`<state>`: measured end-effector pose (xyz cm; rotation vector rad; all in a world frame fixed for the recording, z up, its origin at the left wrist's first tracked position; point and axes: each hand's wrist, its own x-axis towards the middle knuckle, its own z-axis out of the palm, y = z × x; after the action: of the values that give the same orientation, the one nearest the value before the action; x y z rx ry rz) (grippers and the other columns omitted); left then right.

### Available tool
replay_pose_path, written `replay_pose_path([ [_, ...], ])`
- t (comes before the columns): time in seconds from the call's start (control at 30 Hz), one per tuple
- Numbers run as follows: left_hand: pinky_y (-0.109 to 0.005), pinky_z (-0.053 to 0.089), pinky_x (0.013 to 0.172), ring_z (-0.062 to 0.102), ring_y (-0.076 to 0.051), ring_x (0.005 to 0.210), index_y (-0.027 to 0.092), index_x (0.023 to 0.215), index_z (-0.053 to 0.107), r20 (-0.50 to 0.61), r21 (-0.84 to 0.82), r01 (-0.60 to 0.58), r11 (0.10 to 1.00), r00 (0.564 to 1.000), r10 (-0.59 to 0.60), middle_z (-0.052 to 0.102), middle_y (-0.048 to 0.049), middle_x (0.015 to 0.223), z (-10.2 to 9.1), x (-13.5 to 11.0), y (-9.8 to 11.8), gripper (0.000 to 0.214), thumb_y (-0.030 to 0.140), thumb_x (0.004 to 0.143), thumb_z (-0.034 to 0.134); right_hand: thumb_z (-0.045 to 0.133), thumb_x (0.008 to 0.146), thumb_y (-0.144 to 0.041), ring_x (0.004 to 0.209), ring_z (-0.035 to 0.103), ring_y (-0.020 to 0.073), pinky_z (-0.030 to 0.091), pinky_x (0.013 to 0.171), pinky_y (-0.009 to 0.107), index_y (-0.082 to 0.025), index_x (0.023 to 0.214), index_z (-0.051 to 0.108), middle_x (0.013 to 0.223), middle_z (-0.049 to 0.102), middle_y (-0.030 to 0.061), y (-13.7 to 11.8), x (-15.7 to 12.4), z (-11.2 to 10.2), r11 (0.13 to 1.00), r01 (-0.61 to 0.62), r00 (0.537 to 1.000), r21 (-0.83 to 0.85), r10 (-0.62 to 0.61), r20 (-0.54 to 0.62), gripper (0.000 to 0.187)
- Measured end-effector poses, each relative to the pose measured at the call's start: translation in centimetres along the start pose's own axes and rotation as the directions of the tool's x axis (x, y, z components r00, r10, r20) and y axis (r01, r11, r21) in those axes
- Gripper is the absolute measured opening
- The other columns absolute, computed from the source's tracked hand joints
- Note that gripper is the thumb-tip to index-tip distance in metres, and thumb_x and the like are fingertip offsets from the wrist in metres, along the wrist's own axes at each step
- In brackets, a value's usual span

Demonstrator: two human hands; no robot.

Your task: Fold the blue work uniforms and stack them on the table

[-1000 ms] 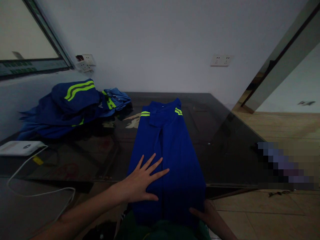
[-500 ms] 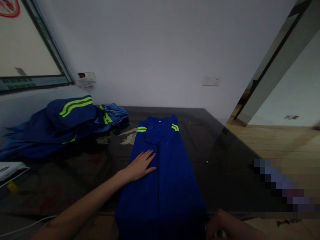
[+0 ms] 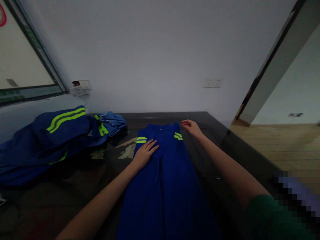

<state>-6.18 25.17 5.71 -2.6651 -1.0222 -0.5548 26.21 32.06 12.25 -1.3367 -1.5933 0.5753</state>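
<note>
Garment (image 3: pixel 175 180): blue, laid lengthwise on the counter (image 3: pixel 200 160), its near end running out of view at the bottom, a dark line down its middle.
Sleeve (image 3: pixel 272 213): green, on the right arm, at the lower right.
Left hand (image 3: pixel 143 156): palm down on the left side of the garment, below the collar; fingers released, lying flat and slightly spread, grasping nothing.
Stripes (image 3: pixel 141 140): paired yellow-green bands, one set at each upper side of the garment.
Right hand (image 3: pixel 191 127): just beside the upper right corner of the garment; fingers released and loosely bent, holding nothing; whether the tips touch the cloth, I cannot tell.
Collar (image 3: pixel 160 128): at the far end of the garment, with a small pale tag.
Clothing heap (image 3: pixel 62 133): crumpled, blue with yellow-green bands, on the left of the counter, apart from the garment.
Floor (image 3: pixel 265 146): tan, beyond the right edge of the counter.
Wall (image 3: pixel 145 50): pale, behind the counter, with a white double socket (image 3: pixel 212 82) towards the right.
</note>
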Motion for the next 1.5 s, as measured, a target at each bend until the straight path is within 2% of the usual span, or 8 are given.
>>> replay_pose_path([
  [0.13,-0.041,0.04,0.108,0.031,-0.02,0.14,0.019,0.132,0.05,-0.104,-0.113,-0.117,0.987,0.989,0.106,0.046,-0.0077,0.144,0.6,-0.3,-0.3,0.065,-0.008,0.075,0.037,0.063,0.077,-0.029,0.086,0.063,0.0178,0.049,0.084,0.033,-0.018,0.088,0.068,0.09,0.071,0.0063,4.1,4.7,2.6,0.998,0.051,0.998,-0.034,-0.05,0.03,0.017],
  [0.3,-0.036,0.047,0.102,0.044,-0.017,0.132,0.016,0.125,0.054,-0.166,-0.255,-0.236,0.938,0.966,0.198,0.058,-0.0083,0.132,0.2,-0.5,-0.3,0.053,-0.004,0.081,0.033,0.062,0.075,-0.044,0.065,0.055,0.0153,0.045,0.065,0.027,-0.017,0.071,0.06,0.067,0.061,0.0001,6.8,6.8,5.4,0.995,0.088,0.986,-0.047,-0.08,0.145,0.027],
  [0.57,-0.039,0.048,0.095,0.058,-0.019,0.114,0.018,0.113,0.061,-0.373,-0.417,-0.103,0.903,0.925,-0.067,0.067,-0.0074,0.116,-2.4,0.0,0.3,0.049,-0.002,0.076,0.036,0.039,0.093,-0.05,0.07,0.053,0.0146,0.038,0.064,0.024,-0.018,0.078,0.057,0.076,0.061,0.0026,6.6,9.7,6.2,0.885,0.282,0.955,-0.371,-0.221,0.199,0.039],
  [0.77,-0.042,0.041,0.083,0.063,-0.022,0.091,0.02,0.098,0.065,-0.284,-0.301,-0.027,0.953,0.957,-0.063,0.073,-0.0034,0.093,-2.0,-0.4,1.0,0.034,0.005,0.075,0.046,0.045,0.093,-0.049,0.092,0.056,0.0229,0.037,0.078,0.031,-0.018,0.073,0.061,0.086,0.067,0.0108,8.5,7.6,9.3,0.691,0.265,0.96,-0.673,-0.125,0.25,0.04],
  [1.1,-0.038,0.04,0.083,0.064,-0.019,0.081,0.019,0.119,0.059,-0.094,-0.423,-0.189,0.886,0.982,0.165,0.07,-0.0056,0.091,-2.9,-0.7,0.8,0.039,0.038,0.085,0.056,0.032,0.096,-0.034,0.078,0.065,0.019,0.045,0.071,0.027,-0.016,0.089,0.071,0.085,0.072,0.0086,10.2,8.3,5.0,0.904,0.019,1.0,-0.427,-0.016,0.009,0.043],
  [1.2,-0.036,0.043,0.087,0.063,-0.019,0.088,0.021,0.113,0.061,-0.142,-0.539,0.009,0.842,0.985,-0.102,0.069,-0.0056,0.093,-2.9,0.3,-0.8,0.032,0.036,0.091,0.045,0.046,0.089,-0.03,0.083,0.066,0.0188,0.047,0.075,0.027,-0.017,0.09,0.073,0.09,0.074,0.0071,10.2,7.9,4.6,0.933,0.069,0.995,-0.353,-0.038,0.092,0.03],
  [1.33,-0.036,0.046,0.088,0.061,-0.023,0.098,0.018,0.102,0.065,-0.029,-0.616,0.46,0.639,0.797,-0.603,0.066,-0.0093,0.108,-0.7,3.8,-4.1,0.027,0.033,0.084,0.051,0.054,0.087,-0.032,0.086,0.066,0.0188,0.048,0.078,0.028,-0.019,0.091,0.074,0.095,0.074,0.0052,9.7,7.4,5.9,0.952,0.142,0.974,-0.271,-0.085,0.21,0.024],
  [1.5,-0.033,0.046,0.083,0.063,-0.026,0.086,0.019,0.07,0.065,0.317,-0.61,0.632,0.477,0.747,-0.584,0.069,-0.0065,0.08,1.5,7.8,-6.0,0.012,0.03,0.066,0.07,0.065,0.078,-0.028,0.085,0.061,0.0205,0.045,0.082,0.032,-0.018,0.08,0.073,0.087,0.071,0.0069,9.3,7.4,6.6,0.946,0.179,0.97,-0.269,-0.124,0.209,0.013],
])
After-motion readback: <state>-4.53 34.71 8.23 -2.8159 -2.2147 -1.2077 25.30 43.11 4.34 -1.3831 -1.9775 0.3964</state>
